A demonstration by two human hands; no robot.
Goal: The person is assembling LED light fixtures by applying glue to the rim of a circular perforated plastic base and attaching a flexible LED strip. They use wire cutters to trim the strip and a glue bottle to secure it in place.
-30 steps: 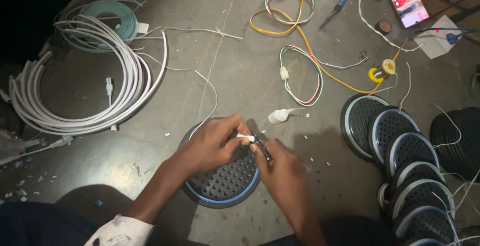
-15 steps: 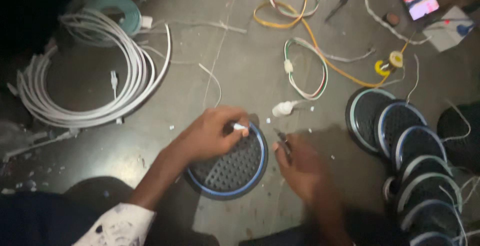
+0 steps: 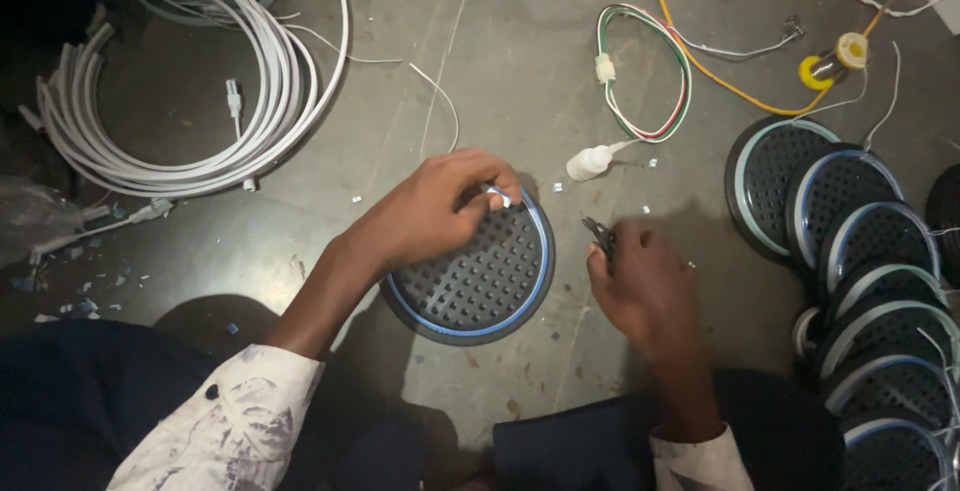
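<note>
Left hand (image 3: 440, 213) pinches a white wire end (image 3: 497, 194) at twelve o'clock on the round dimpled disc (image 3: 478, 276); right hand (image 3: 645, 286), at three o'clock beside it, grips small cutters (image 3: 600, 234). Trimming seems underway; next, blades must meet that wire.

Round black perforated disc (image 3: 475, 276) with blue rim lying flat, lying under left hand (image 3: 435, 213), small white wire end (image 3: 499, 196) sticking up at disc's upper edge, small dark cutters (image 3: 600, 236) pointing up-left, sitting in right hand (image 3: 645, 286).
</note>
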